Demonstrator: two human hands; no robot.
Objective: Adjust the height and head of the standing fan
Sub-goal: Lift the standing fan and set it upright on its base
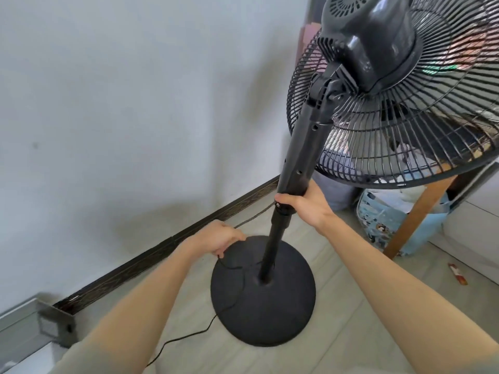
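Standing fan [297, 147] upright on pale floor, close by white wall; round base [270, 317] flat on the floor, motor housing [378, 44] high at upper right, seen from behind, grille [405, 136] beyond it. Right hand [302, 205] wrapped round the lower end of the outer tube [299, 157], fingers closed about it just above the locking collar [280, 213]; thinner inner pole [272, 249] bare below, down into the base. Left hand [218, 238] low at the base's far-left rim, fingers curled, pinching the thin power cord [189, 336] by the look of it; exact contact too small to confirm. Cord trailing across the base and off to lower left.

Step in hand, by judgement: height setting, head not yet touched. To do it well: draw cord clear of pole and collar first, to avoid snagging; then free left hand for loosening the collar or steadying the base; hold right grip firm with collar slack, against a sudden drop under the head's weight; slide straight along the pole's axis, no sideways lean, top-heavy load; retighten before letting go. Tilt at neck joint [328, 87] best left until after locking. Wooden leg [421, 211] and blue bag [383, 220] just behind the grille; mind clearance there.
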